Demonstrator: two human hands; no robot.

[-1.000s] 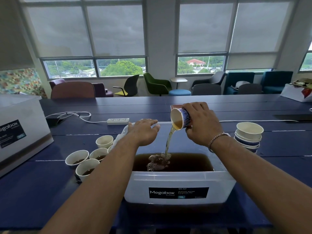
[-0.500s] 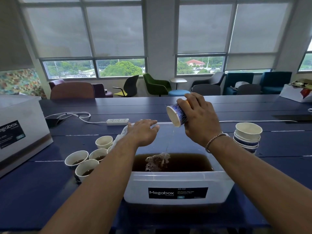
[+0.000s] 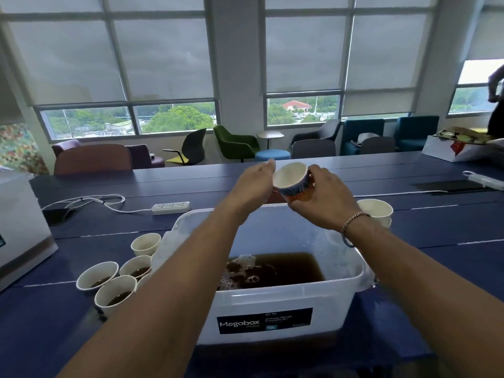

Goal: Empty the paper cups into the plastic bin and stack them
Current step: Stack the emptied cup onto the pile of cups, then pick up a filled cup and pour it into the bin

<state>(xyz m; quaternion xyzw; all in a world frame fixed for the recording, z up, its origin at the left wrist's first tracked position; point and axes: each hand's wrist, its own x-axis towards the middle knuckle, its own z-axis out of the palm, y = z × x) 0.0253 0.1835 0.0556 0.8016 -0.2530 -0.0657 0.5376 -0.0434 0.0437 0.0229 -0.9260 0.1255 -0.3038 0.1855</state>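
on a dark blue table (image 3: 272,173), a clear plastic bin (image 3: 272,293) of brown liquid sits near the front edge, with filled paper cups (image 3: 117,291) just left and an empty stack (image 3: 377,211) right. above its far rim, the right hand (image 3: 324,203) grips a tipped blue-patterned cup (image 3: 291,178); the left hand (image 3: 252,186), fingers straight, is just beside it.

Right hand: the right hand (image 3: 323,199) grips a paper cup (image 3: 292,181) above the far end of the bin, the cup's mouth tipped toward the camera.
Left hand: the left hand (image 3: 252,184) is raised just left of the cup with straight fingers.
Plastic bin: the plastic bin (image 3: 272,300) stands on the blue bench (image 3: 436,227) and holds brown liquid (image 3: 296,268).
Left cups: a cluster of cups (image 3: 117,291) sits just left of the bin, three showing dark liquid.
Right cups: stacked cups (image 3: 377,211) stand right of the bin.
Far left: a power strip (image 3: 170,208).
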